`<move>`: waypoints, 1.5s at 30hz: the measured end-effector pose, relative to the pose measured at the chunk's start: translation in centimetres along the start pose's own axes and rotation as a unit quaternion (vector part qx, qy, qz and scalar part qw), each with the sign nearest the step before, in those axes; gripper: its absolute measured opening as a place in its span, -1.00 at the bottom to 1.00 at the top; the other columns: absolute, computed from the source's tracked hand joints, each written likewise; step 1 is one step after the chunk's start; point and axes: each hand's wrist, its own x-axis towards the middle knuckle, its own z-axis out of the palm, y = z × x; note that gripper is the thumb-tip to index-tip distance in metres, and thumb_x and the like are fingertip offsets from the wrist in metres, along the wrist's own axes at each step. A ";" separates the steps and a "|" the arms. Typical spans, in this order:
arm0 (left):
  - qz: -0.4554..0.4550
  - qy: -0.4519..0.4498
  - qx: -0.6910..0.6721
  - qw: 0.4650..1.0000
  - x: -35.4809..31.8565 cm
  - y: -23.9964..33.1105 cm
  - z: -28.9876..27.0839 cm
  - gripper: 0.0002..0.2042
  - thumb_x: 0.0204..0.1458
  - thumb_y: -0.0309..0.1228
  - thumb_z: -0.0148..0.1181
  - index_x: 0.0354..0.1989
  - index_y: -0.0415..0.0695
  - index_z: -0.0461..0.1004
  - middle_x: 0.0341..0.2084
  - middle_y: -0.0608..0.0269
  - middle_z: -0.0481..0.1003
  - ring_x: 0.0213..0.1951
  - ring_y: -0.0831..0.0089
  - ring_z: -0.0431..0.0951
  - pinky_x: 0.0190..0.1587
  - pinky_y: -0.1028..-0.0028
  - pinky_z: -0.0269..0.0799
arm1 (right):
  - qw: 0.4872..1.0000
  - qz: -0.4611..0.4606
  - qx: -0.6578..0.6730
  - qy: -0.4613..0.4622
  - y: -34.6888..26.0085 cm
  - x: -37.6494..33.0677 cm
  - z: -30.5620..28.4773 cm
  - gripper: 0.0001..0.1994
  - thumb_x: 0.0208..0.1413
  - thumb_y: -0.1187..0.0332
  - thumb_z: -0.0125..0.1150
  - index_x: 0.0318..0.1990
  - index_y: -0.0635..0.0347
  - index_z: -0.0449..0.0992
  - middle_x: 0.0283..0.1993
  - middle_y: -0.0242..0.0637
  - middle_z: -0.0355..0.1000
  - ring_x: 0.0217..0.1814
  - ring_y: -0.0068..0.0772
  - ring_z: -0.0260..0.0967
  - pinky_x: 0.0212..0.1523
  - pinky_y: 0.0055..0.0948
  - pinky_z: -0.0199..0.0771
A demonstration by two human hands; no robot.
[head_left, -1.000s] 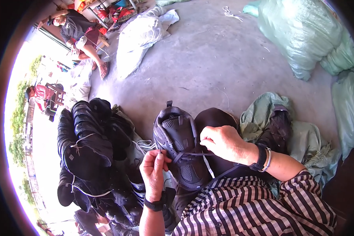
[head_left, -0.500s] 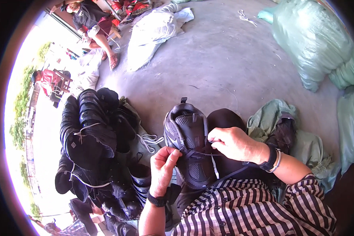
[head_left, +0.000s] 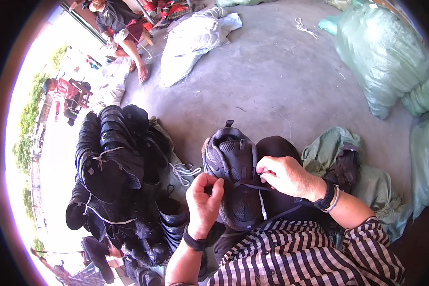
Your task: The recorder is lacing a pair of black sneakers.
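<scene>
A dark grey sneaker (head_left: pixel 234 157) rests on my lap, heel away from me and toe toward my body. A dark shoelace (head_left: pixel 249 186) crosses its front, and a light strip with a white tip (head_left: pixel 263 205) hangs beside the toe. At the shoe's right edge my right hand (head_left: pixel 288 177) is closed in a pinch on a lace end. My left hand (head_left: pixel 206 202) is closed too, thumb against curled finger at the shoe's left side; what it pinches, if anything, is too small to make out.
Stacked black shoe pieces (head_left: pixel 117 167), tied with white cords, stand at my left. Green cloth sacks (head_left: pixel 333 143) lie to the right; large pale green sacks (head_left: pixel 381 57) stand beyond. A white sack (head_left: pixel 193 43) lies on the grey floor (head_left: pixel 271 86) near a seated person (head_left: pixel 124 33).
My left hand has turned and now shows more of its curled fingers. My right hand stays at the shoe's right edge. The whole view has shifted slightly.
</scene>
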 end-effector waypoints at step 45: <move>0.249 -0.299 0.571 0.723 6.1 4.1 0.8 -0.93 -0.04 -0.28 0.15 -0.41 0.09 0.51 -0.38 0.33 0.46 -0.11 0.34 0.46 -0.19 0.31 0.45 | 0.925 -0.122 -0.329 -0.148 -2.5 4.2 -0.7 -0.85 -0.08 0.43 0.13 -0.51 0.36 0.52 -0.22 0.01 0.34 -0.23 0.07 0.45 -0.19 -0.09 0.45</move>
